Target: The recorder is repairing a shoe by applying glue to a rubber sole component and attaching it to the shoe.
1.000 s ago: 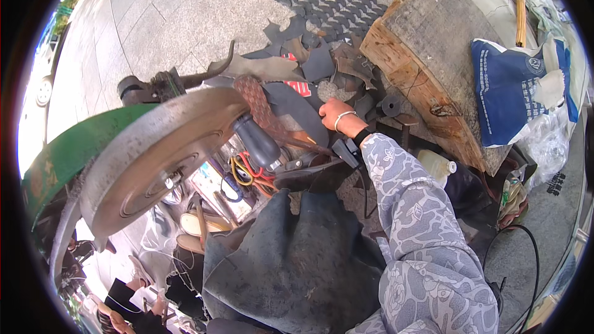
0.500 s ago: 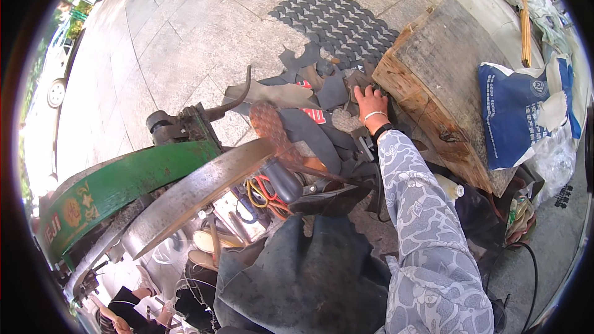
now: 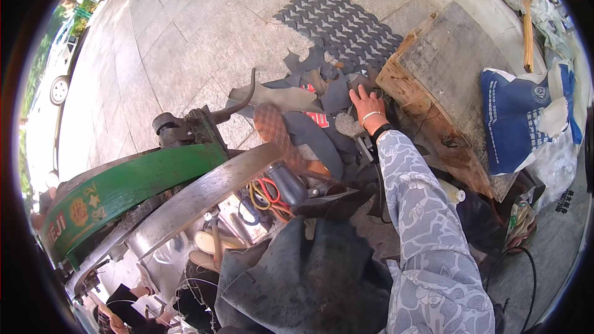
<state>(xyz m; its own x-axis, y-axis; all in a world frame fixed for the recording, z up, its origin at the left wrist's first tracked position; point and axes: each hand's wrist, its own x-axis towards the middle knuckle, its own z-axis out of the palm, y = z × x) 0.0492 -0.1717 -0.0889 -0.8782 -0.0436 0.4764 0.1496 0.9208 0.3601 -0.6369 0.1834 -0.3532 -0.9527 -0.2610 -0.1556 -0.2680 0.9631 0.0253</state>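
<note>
My right hand (image 3: 370,111) reaches out over a heap of dark leather or rubber scraps (image 3: 309,133), beside a wooden box. Its fingers are spread and bent down onto the pile, with no held thing visible between them. A bracelet and a dark watch band circle the wrist, below a grey patterned sleeve. Just left of the hand lies a pale rounded lump (image 3: 348,125). A brown shoe sole (image 3: 269,122) sits farther left, partly behind a machine's metal wheel rim (image 3: 204,201). My left hand does not show.
A green machine arm (image 3: 136,176) with a curved rod (image 3: 247,96) stands at left. The wooden box (image 3: 451,68) and a blue bag (image 3: 520,117) are at right. Overlapping dark pieces (image 3: 340,25) lie in rows beyond. A dark apron (image 3: 303,278) covers my lap. Another person shows lower left.
The view has shifted slightly, so everything sits a little lower and to the right. My right hand stays over the scraps, moved slightly left relative to the box.
</note>
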